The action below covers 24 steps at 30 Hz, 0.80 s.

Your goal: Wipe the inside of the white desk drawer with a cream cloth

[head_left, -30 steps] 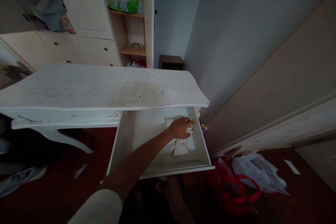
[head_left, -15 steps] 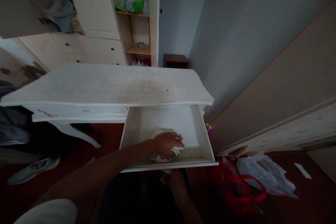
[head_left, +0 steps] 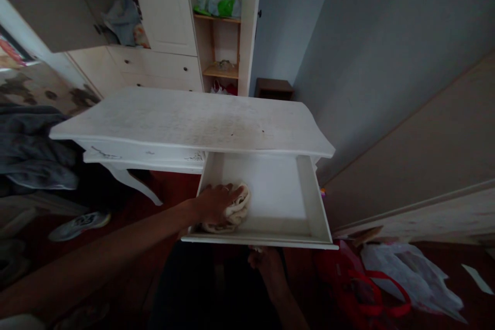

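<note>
Cream crumpled fabric cloth (head_left: 240,208), clasped by left hand (head_left: 215,204) in white rectangular drawer (head_left: 276,196); judged soft, light, best held by bunched folds. Right hand (head_left: 269,264): grip cannot be told.

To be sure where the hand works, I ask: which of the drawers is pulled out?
The drawer of the desk, where the left hand is on the cloth. The cabinet drawers behind are shut.

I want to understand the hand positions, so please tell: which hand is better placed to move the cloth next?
Probably the left hand: it is on the cloth inside the open drawer, while the right hand is outside, at the drawer's front.
</note>
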Each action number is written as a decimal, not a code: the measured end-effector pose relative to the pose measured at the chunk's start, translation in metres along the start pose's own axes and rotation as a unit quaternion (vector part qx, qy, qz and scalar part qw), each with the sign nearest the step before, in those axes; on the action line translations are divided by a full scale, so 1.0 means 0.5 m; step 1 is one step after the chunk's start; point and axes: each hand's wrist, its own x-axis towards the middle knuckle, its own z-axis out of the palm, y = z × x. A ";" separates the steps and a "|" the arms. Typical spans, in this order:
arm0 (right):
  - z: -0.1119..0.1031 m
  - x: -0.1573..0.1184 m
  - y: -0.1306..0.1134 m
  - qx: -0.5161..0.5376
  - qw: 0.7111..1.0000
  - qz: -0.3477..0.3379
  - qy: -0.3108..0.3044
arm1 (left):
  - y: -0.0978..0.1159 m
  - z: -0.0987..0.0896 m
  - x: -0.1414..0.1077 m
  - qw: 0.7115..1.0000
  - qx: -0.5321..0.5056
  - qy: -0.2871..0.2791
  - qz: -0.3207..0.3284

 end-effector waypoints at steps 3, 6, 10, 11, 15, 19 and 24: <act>0.000 -0.002 -0.005 0.002 1.000 0.007 0.010 | 0.019 0.002 0.007 0.999 0.033 0.003 0.003; 0.003 -0.004 -0.009 -0.005 1.000 0.002 0.007 | 0.023 0.007 0.022 0.995 0.085 0.051 -0.008; 0.000 -0.001 -0.005 -0.009 1.000 0.004 0.010 | -0.003 -0.003 0.055 0.985 0.122 0.121 -0.023; -0.002 0.002 -0.002 -0.005 1.000 0.002 0.012 | -0.012 -0.010 0.066 0.983 0.123 0.131 -0.031; -0.016 0.021 0.016 0.007 1.000 0.009 0.022 | -0.042 -0.039 0.111 0.975 0.118 0.174 -0.074; -0.024 0.038 0.033 0.003 1.000 0.020 0.024 | -0.046 -0.057 0.147 0.964 0.102 0.213 -0.118; -0.027 0.045 0.043 -0.005 1.000 0.002 0.024 | -0.041 -0.067 0.173 0.955 0.088 0.222 -0.178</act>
